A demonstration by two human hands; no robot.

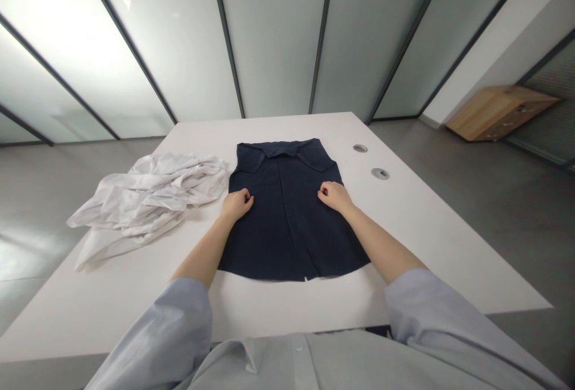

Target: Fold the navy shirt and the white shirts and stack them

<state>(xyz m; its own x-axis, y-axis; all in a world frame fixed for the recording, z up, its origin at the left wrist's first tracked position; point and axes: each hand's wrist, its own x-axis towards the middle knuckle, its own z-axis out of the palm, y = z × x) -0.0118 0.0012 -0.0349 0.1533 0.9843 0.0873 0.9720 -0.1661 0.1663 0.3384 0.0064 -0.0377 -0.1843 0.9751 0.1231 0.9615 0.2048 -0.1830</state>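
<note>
A dark navy collared shirt [287, 216] lies flat on the white table [426, 228], collar towards the far side and a vertical fold down its middle. My left hand [236, 204] rests on its left edge and my right hand [335, 196] on its right edge, fingers curled into the cloth. Both look closed on the fabric. To the left of the navy shirt, a crumpled white garment [148, 204] lies in a loose heap, apart from my left hand.
Two round cable grommets [360, 148] [380, 174] are set in the tabletop to the far right. Light blue sleeves cover my forearms near the table's near edge. A low wooden cabinet [498, 113] stands on the grey floor beyond the table, by frosted glass walls.
</note>
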